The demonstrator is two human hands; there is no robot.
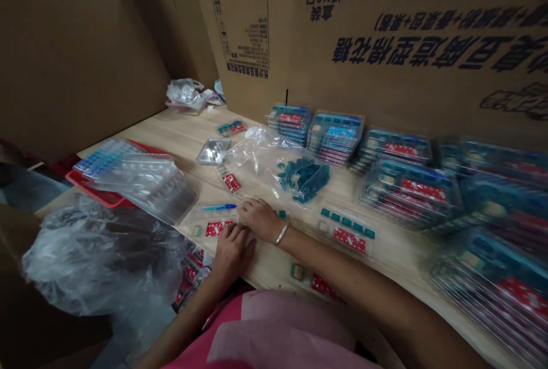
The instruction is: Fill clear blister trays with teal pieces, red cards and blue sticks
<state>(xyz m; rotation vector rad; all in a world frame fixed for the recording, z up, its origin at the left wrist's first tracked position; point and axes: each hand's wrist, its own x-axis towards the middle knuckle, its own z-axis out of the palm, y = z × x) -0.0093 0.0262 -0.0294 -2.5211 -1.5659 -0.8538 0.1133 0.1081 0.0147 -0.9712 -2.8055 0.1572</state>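
Clear tray (204, 217) with red, white-spotted packet (217, 228), slim blue stick (218, 207)

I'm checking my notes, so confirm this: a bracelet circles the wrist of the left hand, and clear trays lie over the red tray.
Wrong side: the head view shows the bracelet circling the wrist of the right hand. Clear trays do lie over the red tray.

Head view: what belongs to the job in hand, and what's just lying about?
Likely the job:
Clear plastic tray with red spotted packet, at left hand and right hand
Teal pieces in a clear plastic bag
Stacked bare clear trays
Stacked filled clear trays

Probably lying about:
Crumpled clear plastic, lower left
Bunched plastic bag, far back
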